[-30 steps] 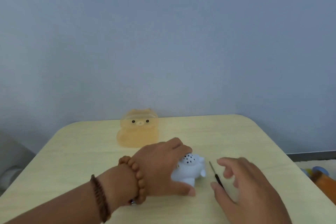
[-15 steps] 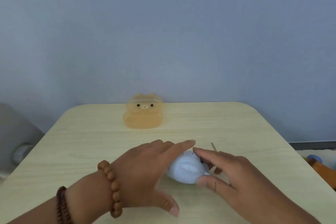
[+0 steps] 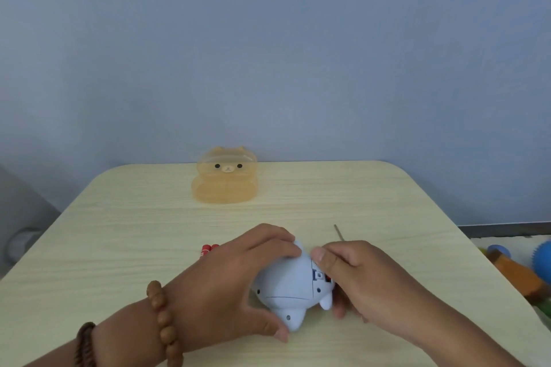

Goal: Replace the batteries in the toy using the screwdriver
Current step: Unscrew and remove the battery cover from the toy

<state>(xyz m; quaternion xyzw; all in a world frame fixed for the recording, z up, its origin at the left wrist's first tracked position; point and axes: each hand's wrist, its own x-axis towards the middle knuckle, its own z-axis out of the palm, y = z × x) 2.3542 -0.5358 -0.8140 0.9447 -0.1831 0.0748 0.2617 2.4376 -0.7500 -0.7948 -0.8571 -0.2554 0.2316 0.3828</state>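
A pale blue animal-shaped toy lies upside down on the wooden table, its underside with screw holes and a battery hatch facing up. My left hand grips the toy from the left, fingers over its top and thumb under its front. My right hand holds the toy's right end, thumb pressed at the hatch edge. The thin metal shaft of the screwdriver sticks out on the table behind my right hand; its handle is hidden. Red batteries lie just left of my left hand.
A translucent orange bear-shaped container stands at the table's far edge. Off the table's right edge, on the floor, lie an orange block and a blue spiky ball. A blue-grey wall rises behind the table.
The toy was turned over so its underside faces up and drawn nearer to me. My right hand moved from the screwdriver to the toy. The red batteries came into sight.
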